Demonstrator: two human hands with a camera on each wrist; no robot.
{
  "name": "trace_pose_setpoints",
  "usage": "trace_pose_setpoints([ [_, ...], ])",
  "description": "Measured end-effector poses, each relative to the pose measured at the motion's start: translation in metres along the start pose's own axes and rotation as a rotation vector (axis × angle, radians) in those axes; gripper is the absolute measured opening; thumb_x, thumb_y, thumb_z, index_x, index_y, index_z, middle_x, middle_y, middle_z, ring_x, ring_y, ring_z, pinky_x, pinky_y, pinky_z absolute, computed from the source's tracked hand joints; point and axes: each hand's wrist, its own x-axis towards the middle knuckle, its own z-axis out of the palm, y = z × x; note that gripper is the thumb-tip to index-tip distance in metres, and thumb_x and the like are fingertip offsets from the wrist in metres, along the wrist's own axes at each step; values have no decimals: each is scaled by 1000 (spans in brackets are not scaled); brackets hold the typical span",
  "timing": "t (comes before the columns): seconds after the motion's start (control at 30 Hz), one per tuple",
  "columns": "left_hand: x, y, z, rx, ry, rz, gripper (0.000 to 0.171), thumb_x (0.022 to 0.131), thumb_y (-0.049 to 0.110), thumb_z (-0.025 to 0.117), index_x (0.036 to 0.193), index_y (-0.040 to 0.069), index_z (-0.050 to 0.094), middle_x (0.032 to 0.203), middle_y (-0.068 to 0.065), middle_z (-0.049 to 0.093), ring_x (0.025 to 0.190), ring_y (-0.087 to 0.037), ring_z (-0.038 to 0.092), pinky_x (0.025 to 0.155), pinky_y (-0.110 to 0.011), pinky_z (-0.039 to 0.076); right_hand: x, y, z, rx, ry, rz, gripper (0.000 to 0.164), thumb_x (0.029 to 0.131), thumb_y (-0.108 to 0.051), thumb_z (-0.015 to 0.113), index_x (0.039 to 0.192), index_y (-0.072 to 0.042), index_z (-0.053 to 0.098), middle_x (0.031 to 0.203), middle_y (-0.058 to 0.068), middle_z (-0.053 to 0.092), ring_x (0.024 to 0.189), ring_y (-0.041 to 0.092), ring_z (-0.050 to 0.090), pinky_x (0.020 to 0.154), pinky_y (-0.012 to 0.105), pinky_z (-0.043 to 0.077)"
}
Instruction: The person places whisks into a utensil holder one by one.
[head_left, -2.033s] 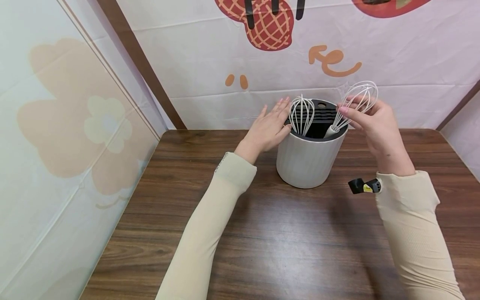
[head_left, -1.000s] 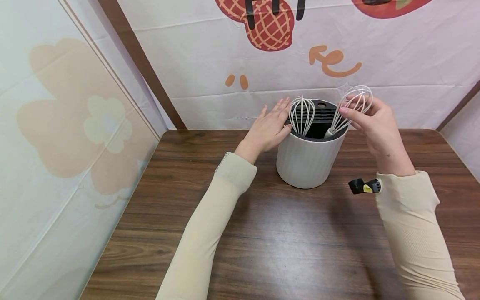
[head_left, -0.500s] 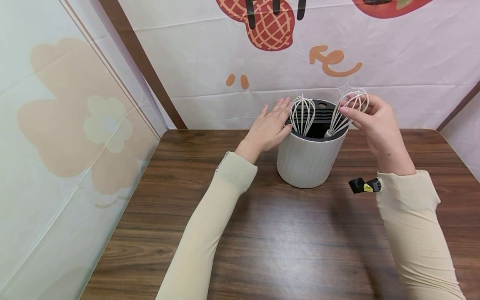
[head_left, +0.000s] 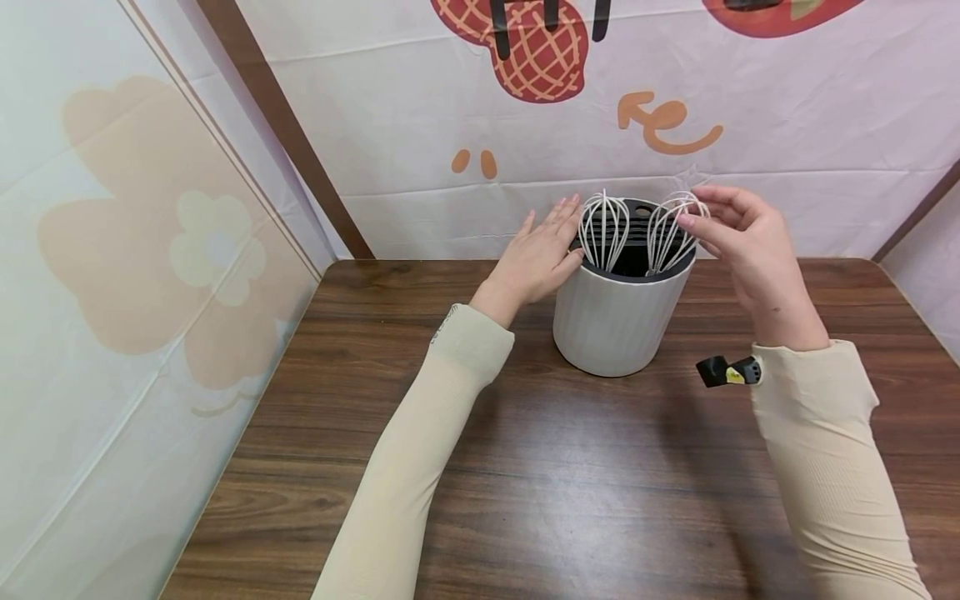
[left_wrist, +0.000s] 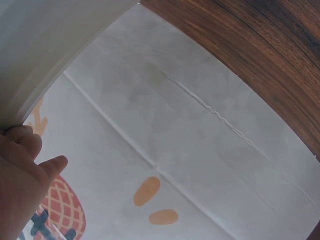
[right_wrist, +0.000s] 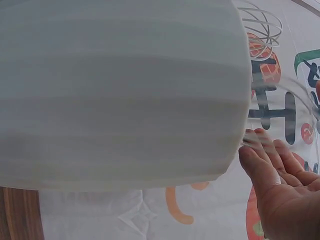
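A ribbed white utensil holder (head_left: 617, 325) with a black rim and slotted divider stands at the back of the table. Two white wire whisks are in it, handles down: the left whisk (head_left: 603, 233) and the right whisk (head_left: 666, 237). My left hand (head_left: 532, 258) rests with extended fingers against the holder's left side. At the right rim, my right hand (head_left: 753, 242) has its thumb and fingers apart around the right whisk's wire loops, without a visible pinch. In the right wrist view, that whisk's wires are blurred beside the hand (right_wrist: 285, 185); the holder hides its handle.
The dark wooden table (head_left: 525, 467) carries the holder near its back edge. Behind it hangs a white printed cloth (head_left: 405, 117), close to the holder. A pale flower-printed panel (head_left: 135, 275) borders the left side. A black strap piece (head_left: 727, 372) sticks out from the right sleeve.
The right whisk has swung left and sunk lower, from leaning over the right rim to nearly upright. My right hand has stayed in place while the wires slid through its loosened fingers.
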Motion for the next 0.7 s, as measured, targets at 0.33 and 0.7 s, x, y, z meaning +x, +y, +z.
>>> trace_pose_setpoints([
  [0.33, 1, 0, 2, -4, 1, 4, 62, 100, 35, 28, 152, 8, 8, 158, -3, 2, 143, -14, -1, 114, -41, -3, -2, -1, -2, 51, -32, -12, 25, 79, 11, 67, 103, 2, 65, 92, 8, 70, 86, 13, 66, 74, 19, 52],
  [0.7, -5, -8, 7, -219, -7, -23, 63, 101, 33, 30, 152, 11, 1, 158, 0, -1, 142, -9, -5, 114, -35, -3, -5, 0, -13, -37, -26, 4, 24, 85, 2, 65, 108, -1, 64, 99, 5, 69, 96, 12, 64, 84, 18, 49],
])
